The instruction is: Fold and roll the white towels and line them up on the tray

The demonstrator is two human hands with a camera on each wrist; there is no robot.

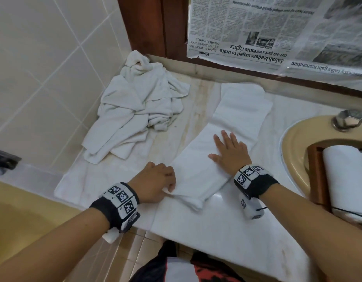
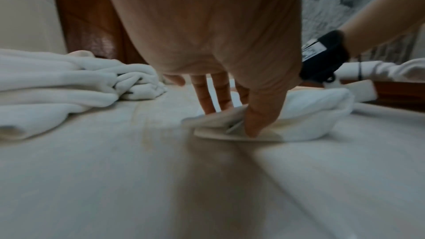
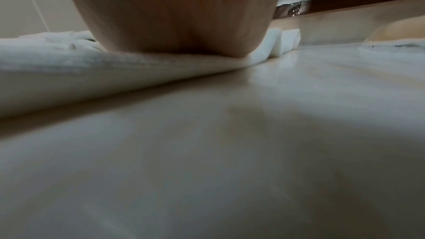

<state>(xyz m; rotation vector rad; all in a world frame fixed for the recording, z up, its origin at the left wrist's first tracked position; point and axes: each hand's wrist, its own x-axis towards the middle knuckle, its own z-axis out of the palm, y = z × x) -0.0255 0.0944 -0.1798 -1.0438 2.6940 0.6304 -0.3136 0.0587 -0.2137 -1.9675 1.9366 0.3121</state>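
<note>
One folded towel (image 1: 226, 139) is laid as a long strip on the marble counter (image 1: 226, 231); it is pressed flat by the spread right hand (image 1: 229, 151), while its near corner is pinched by the left hand (image 1: 155, 182). Rolling appears not yet begun. A crumpled heap (image 1: 137, 104) remains (count unclear), and one rolled towel (image 1: 346, 176) is already set on the tray (image 1: 316, 176).

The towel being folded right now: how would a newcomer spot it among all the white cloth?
Start at the beige sink on the right of the marble counter. Just left of it lies a long folded towel, running from the wall toward the person. Unlike the crumpled pile farther left, it is flat, with the right hand on it and the left hand pinching its near corner.
</note>
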